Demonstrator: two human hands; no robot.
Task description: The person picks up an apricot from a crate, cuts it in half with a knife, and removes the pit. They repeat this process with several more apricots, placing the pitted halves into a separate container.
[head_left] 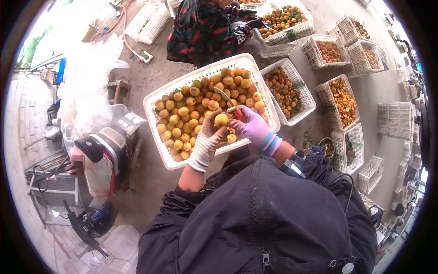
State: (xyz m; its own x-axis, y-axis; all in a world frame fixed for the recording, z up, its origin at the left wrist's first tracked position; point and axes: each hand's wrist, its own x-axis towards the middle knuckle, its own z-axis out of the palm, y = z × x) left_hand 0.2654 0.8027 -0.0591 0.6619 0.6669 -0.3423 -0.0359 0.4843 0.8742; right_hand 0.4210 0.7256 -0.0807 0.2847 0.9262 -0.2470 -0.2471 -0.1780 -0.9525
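My left hand (206, 142), in a white glove with darkened fingers, is closed around a yellow apricot (221, 120). My right hand (253, 128), in a purple glove with a blue-striped cuff, grips a small knife (223, 95) by its red handle. The curved blade points up and to the left, away from the held fruit. Fingertips of the right hand are right at the apricot's side. Both hands are over the near part of a white plastic crate (152, 119) filled with whole yellow-orange apricots (186, 111).
Another person (203, 34) in a patterned jacket sits just beyond the crate. Crates of fruit (292, 93) stand to the right, one holding orange pieces (343, 102). A scooter (102, 155) is at the left, below plastic sheeting (91, 82). A hose (125, 34) lies on the floor.
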